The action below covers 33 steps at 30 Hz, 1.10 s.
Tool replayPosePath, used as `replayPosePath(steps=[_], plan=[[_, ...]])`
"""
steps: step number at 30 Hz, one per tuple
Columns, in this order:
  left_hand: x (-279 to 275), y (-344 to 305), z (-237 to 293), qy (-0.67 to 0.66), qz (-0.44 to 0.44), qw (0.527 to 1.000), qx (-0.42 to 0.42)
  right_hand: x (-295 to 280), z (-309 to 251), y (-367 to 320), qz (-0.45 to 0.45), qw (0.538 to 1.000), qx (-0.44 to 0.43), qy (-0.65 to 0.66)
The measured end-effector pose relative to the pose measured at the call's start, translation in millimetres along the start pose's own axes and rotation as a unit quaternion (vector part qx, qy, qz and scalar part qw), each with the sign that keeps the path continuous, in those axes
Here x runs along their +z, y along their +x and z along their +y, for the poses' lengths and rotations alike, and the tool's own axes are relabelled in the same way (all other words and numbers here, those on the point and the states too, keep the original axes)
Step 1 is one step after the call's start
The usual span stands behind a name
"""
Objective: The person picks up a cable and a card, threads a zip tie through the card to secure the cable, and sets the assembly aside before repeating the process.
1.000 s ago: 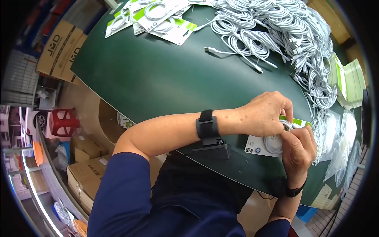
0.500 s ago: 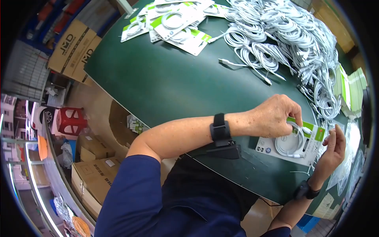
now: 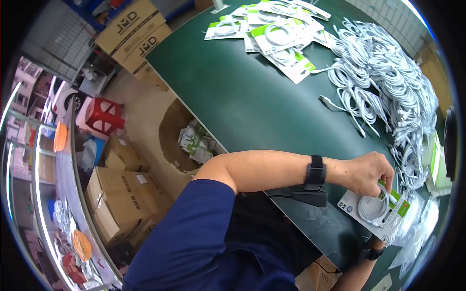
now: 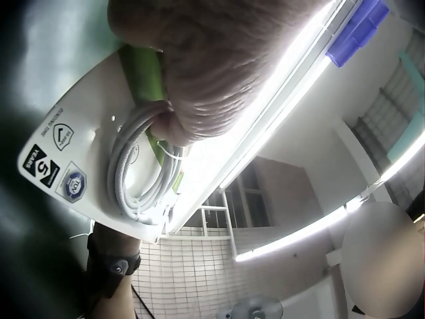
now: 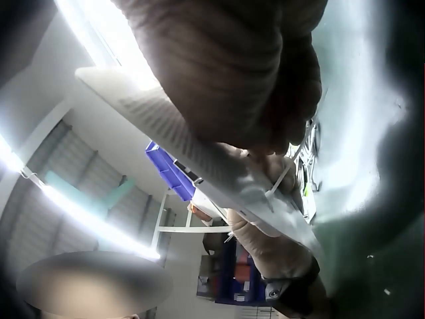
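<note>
My left hand [image 3: 365, 175] pinches the green and white backing card [image 3: 350, 205] near its green top, fingertips over the coil of white USB cable [image 4: 121, 174] on its front. A thin white tie loop [image 4: 171, 153] passes over the coil. Behind the card is my right hand [image 5: 219, 80], mostly hidden in the head view. Its fingers curl close against the card's back and pinch a thin white tie [image 5: 283, 177] that sticks out there. The card is held tilted above the green table [image 3: 233, 111].
A large heap of coiled white cables [image 3: 388, 72] lies at the back right. Several carded cables [image 3: 279, 36] are piled at the far side. Clear plastic bags [image 3: 417, 228] and a stack of green cards [image 3: 438, 167] sit at the right edge. Cardboard boxes [image 3: 119, 203] stand on the floor.
The right hand left the card's front, moved out to the right, then went behind the card. The left hand keeps its hold while the card has tilted. The head view has shifted.
</note>
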State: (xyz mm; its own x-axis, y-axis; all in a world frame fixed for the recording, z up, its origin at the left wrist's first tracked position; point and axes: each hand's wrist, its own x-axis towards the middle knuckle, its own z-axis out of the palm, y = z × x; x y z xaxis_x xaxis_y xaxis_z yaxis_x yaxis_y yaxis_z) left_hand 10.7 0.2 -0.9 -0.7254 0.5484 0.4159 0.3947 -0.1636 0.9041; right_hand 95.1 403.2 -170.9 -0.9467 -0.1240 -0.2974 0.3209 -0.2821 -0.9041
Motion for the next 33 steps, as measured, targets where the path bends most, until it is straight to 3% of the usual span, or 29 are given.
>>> replayPosePath(steps=[2,3,4,5,6,7,8,9,13,14,17,20,25,30,33], plan=[[1.7,-1.1,-4.5,-0.001,-0.012,1.0,0.017,8.8,3.1,-12.5,0.045,0.998,0.019,0.05],[2.6,-0.9,-7.7,0.003,-0.017,0.999,0.031,46.8,2.2,-20.6,0.075,0.994,0.021,0.074],[4.0,-2.5,-12.6,-0.01,-0.019,0.999,0.026,12.5,-1.0,-42.9,0.109,0.989,0.02,0.098],[5.3,-2.4,-14.4,-0.029,-0.029,0.999,0.02,42.5,-35.9,-33.3,0.146,0.985,-0.001,0.095],[-1.3,-3.2,-0.6,0.002,-0.069,0.997,-0.042,107.9,-62.7,-29.3,0.03,0.992,-0.101,-0.062],[3.8,-4.7,-4.2,-0.021,-0.05,0.999,0.001,189.9,-93.7,-6.6,-0.081,0.953,-0.178,-0.23],[5.0,-4.3,-4.7,0.006,-0.075,0.997,-0.008,210.4,-121.8,-0.5,-0.09,0.774,-0.365,-0.509],[6.5,-5.1,-2.4,0.042,-0.089,0.995,-0.019,203.2,-116.0,8.3,-0.094,0.787,-0.372,-0.484],[8.3,-1.2,14.4,0.07,-0.124,0.989,-0.039,194.3,-117.4,12.3,-0.061,0.739,-0.428,-0.517],[6.8,0.2,15.7,0.108,-0.129,0.986,-0.004,193.3,-118.6,9.6,-0.04,0.743,-0.424,-0.517],[2.7,6.8,23.1,0.196,-0.143,0.968,0.061,196.1,-121.7,4.5,-0.081,0.848,-0.337,-0.402],[2.5,11.7,27.0,0.327,-0.173,0.907,0.2,190.4,-121.5,5.7,-0.077,0.85,-0.35,-0.387],[10.4,9.2,23.2,0.343,-0.181,0.9,0.197,192.4,-120.6,3.4,-0.069,0.87,-0.309,-0.378],[25.7,3.5,15.1,0.376,-0.183,0.889,0.186,193.3,-107.1,11.8,-0.034,0.856,-0.343,-0.385],[29.7,1.9,10.0,0.433,-0.181,0.858,0.208,194.9,-107.7,14.1,-0.029,0.898,-0.267,-0.349]])
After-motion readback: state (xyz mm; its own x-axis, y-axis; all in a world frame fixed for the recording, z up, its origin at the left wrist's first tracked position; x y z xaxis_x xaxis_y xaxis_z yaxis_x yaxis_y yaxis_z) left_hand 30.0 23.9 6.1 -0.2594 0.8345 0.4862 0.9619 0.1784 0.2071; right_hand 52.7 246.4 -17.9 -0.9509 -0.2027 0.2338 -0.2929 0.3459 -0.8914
